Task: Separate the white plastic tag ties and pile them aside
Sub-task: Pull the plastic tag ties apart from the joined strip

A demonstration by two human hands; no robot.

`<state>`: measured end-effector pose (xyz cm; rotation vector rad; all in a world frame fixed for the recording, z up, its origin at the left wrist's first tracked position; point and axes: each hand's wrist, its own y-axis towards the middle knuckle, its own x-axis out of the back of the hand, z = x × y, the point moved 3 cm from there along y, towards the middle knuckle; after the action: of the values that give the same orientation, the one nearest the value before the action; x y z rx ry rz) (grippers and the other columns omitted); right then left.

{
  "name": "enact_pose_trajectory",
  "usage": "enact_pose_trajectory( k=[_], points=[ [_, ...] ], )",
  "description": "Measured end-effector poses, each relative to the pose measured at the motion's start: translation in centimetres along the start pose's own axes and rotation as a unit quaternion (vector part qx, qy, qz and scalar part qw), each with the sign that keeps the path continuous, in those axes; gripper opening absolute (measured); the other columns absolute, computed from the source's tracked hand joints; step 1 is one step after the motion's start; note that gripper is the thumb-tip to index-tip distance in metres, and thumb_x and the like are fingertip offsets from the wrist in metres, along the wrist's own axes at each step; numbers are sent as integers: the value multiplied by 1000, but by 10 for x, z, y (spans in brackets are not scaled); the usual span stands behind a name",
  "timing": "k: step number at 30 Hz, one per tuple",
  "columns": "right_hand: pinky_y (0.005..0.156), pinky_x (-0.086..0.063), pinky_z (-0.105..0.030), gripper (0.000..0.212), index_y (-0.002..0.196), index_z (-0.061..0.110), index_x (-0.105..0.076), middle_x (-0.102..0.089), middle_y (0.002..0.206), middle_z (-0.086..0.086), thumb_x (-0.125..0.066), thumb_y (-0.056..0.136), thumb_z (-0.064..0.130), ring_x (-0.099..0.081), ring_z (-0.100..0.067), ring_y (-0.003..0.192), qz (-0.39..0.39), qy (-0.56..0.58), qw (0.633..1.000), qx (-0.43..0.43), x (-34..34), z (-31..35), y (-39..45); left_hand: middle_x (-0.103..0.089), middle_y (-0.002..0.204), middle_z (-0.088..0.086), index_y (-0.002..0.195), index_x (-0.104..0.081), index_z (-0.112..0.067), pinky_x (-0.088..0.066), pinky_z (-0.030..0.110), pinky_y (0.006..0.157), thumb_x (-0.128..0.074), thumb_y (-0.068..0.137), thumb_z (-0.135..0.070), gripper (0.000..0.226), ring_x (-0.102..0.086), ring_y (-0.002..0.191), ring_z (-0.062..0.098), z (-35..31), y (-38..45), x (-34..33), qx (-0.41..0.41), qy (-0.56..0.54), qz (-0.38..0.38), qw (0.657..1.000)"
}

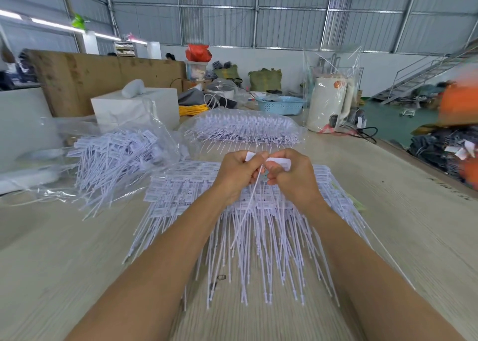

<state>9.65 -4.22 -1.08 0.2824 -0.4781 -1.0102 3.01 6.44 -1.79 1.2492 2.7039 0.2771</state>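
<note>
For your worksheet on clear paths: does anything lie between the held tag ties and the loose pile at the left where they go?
Nothing visible blocks it. Both hands grip tag ties above the connected sheets; the loose pile lies left on open clear plastic.

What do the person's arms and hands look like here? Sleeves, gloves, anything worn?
Both forearms are bare up to the bottom frame edge, with no sleeves in view. The left hand and right hand are ungloved. No watch, bracelet or wrist strap shows on either wrist, and no rings are visible on the fingers that can be seen. No markings or tape on either arm.
</note>
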Motion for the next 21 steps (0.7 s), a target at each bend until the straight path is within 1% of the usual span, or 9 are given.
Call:
enact_pose_trajectory(
  k=[2, 5, 8, 10, 13, 15, 18, 20, 21],
  points=[
    [55, -56, -23, 4, 92, 7, -58, -64, 71, -7, -61, 90, 9, -62, -6, 50, 23, 10, 999, -20, 1, -2, 0, -53, 44, -6, 66, -62, -11, -39, 19, 46, -67, 87, -20, 23, -42, 40, 5, 1, 0, 1, -17, 12, -9, 1000],
    [55, -52, -28, 7, 88, 6, -60, -63, 59, -5, -61, 90, 13, -60, -6, 45, 51, -7, 998, -48, 1, -6, 1, -52, 43, -7, 61, -60, -12, -39, 20, 48, -66, 87, -20, 28, -42, 40, 6, 3, 0, 3, -41, 55, -18, 997],
    [48, -44, -20, 13, 77, 12, -56, -59, 58, -4, -63, 88, 10, -55, -6, 42, 5, -37, 999, -34, 1, -7, 2, -53, 44, -5, 64, -60, -9, -36, 18, 45, -65, 88, -17, 26, -41, 39, 7, 5, 1, 1, -34, 58, -30, 997],
    [50, -41, -18, 11, 79, 10, -56, -57, 64, -5, -63, 87, 8, -54, -11, 51, -22, -63, 998, -13, -1, -6, 3, -52, 46, -1, 67, -60, -7, -32, 18, 44, -64, 88, -16, 23, -39, 38, 8, 4, 3, -1, -28, 49, -40, 998],
    [47, -33, -11, 10, 78, 8, -56, -54, 68, -3, -63, 85, 5, -48, -9, 58, -53, -81, 995, 26, -3, -4, 1, -52, 47, -1, 65, -60, -10, -31, 17, 42, -65, 88, -15, 24, -39, 36, 7, 4, 4, -3, -16, 33, -44, 998],
    [51, -30, -19, 6, 81, 3, -58, -57, 75, -8, -62, 85, 2, -49, -17, 64, -73, -100, 991, 59, -2, -1, -1, -53, 45, -4, 62, -62, -14, -32, 16, 42, -66, 87, -14, 25, -41, 36, 7, 2, 6, -5, -12, 13, -40, 999],
    [61, -28, -21, 4, 87, -6, -59, -59, 86, -19, -59, 86, -1, -51, -26, 75, -97, -154, 975, 128, 4, 10, -5, -53, 43, -6, 59, -63, -20, -34, 17, 42, -65, 85, -12, 27, -43, 37, 8, -2, 11, -9, 0, 1, -40, 999],
    [59, -30, -19, 2, 84, -7, -58, -59, 81, -18, -59, 84, -5, -53, -28, 73, -138, -159, 954, 212, 14, 30, -13, -55, 47, -4, 66, -62, -17, -37, 19, 41, -62, 87, -12, 22, -45, 40, 10, 1, 18, 3, 30, 30, -84, 996],
    [57, -30, -14, 4, 80, -5, -58, -57, 76, -12, -60, 83, -5, -52, -22, 68, -170, -150, 939, 258, 21, 43, -17, -55, 50, 0, 67, -60, -13, -37, 20, 40, -60, 88, -11, 21, -45, 41, 12, 4, 21, 14, 55, 47, -108, 992]
  ],
)
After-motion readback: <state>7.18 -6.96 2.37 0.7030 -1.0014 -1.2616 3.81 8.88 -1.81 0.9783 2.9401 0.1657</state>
